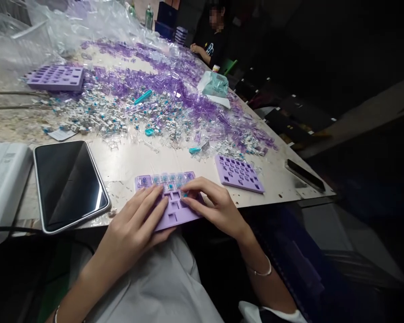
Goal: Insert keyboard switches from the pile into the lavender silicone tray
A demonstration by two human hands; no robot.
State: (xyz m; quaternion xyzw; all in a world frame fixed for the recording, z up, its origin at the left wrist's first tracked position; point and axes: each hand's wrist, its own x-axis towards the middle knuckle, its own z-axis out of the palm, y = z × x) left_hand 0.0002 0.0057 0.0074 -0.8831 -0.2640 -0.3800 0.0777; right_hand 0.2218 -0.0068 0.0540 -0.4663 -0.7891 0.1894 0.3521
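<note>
A light purple slotted tray (186, 215) rests at the table's front edge, over my lap. Clear keycap-like pieces (164, 178) with blue centres and purple ones fill its far rows, while several nearer slots stand open. My left hand (131, 222) is closed around the tray's left side, fingers across the top and thumb at the near edge. Over the tray's right part, my right hand (218, 204) pinches a small white-and-blue piece (185, 194), mostly hidden by the fingertips. Whether that piece touches a slot I cannot tell.
Loose white-and-blue pieces (101, 114) and purple clear pieces (161, 83) cover the table. More purple trays lie at right (239, 174) and far left (55, 77). A tablet (72, 184), a phone (305, 175) and tweezers (20, 93) are nearby. Another person (210, 45) sits beyond.
</note>
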